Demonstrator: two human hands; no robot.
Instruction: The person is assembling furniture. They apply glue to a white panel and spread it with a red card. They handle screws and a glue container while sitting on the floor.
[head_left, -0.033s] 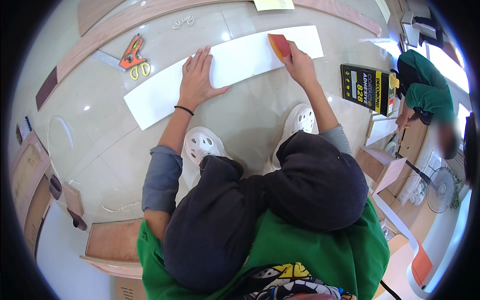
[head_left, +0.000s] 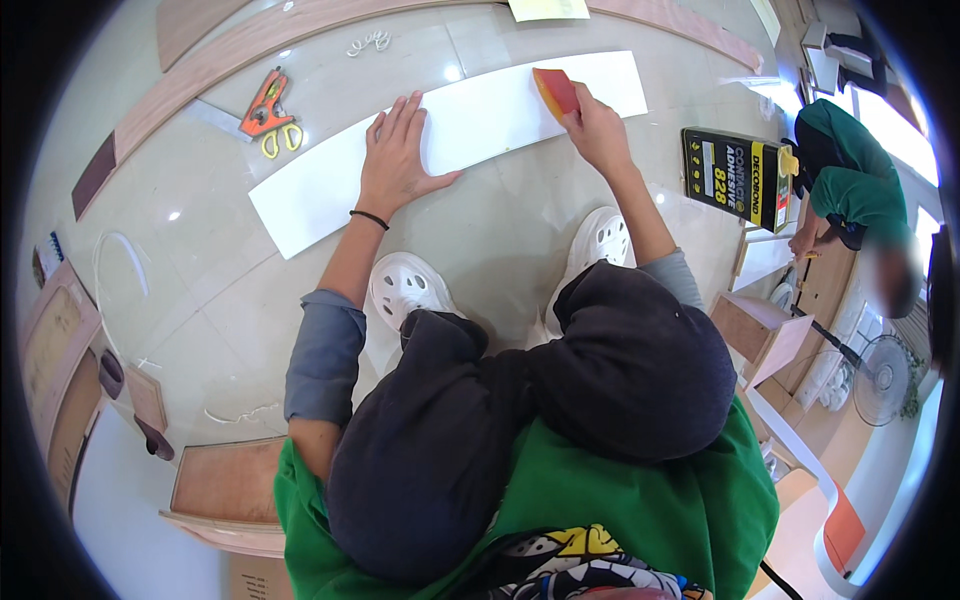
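Observation:
A long white panel point(head_left: 478, 115) lies flat on the tiled floor ahead of my feet. My left hand point(head_left: 395, 155) rests on it palm down, fingers spread and thumb stretched out to the right along its near edge. My right hand point(head_left: 598, 130) grips a red and yellow flat spreader point(head_left: 557, 93), tilted over the panel's right part; whether its edge touches the surface I cannot tell. Left of the panel lie an orange hand tool point(head_left: 265, 108) and a pair of scissors with yellow handles point(head_left: 283, 141).
A black and yellow adhesive can point(head_left: 730, 178) stands to the right. Beyond it a person in green point(head_left: 850, 150) bends over. Long wooden strips point(head_left: 200, 85) curve along the far side. A wooden box point(head_left: 225, 485) sits near left, a fan point(head_left: 882, 378) at right.
The spreader in my right hand has shifted very slightly left. My left hand and the panel look the same.

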